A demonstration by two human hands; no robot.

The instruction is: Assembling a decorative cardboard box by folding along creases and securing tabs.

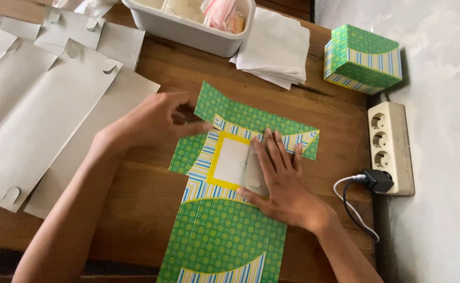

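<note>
Worn brown planks make up the bench (151, 209), pushed against a pale wall where a cream power strip (390, 147) lies with a black plug (377, 180) in it. Flat in the middle of the bench lies an unfolded box blank (224, 230), green-patterned with blue and yellow stripes and a clear window framed in yellow. The right hand (279, 178) lies palm down on that window, fingers spread and flat, pressing rather than gripping. The left hand (159, 121) has its fingertips pinched together on the blank's upper flap, just beside the striped edge. Off to the left lie plain grey card blanks (41, 115), overlapping. Behind sit a white plastic tub (188, 32), a stack of white paper (279, 50), and a finished box (362, 58) in the same green pattern.
</note>
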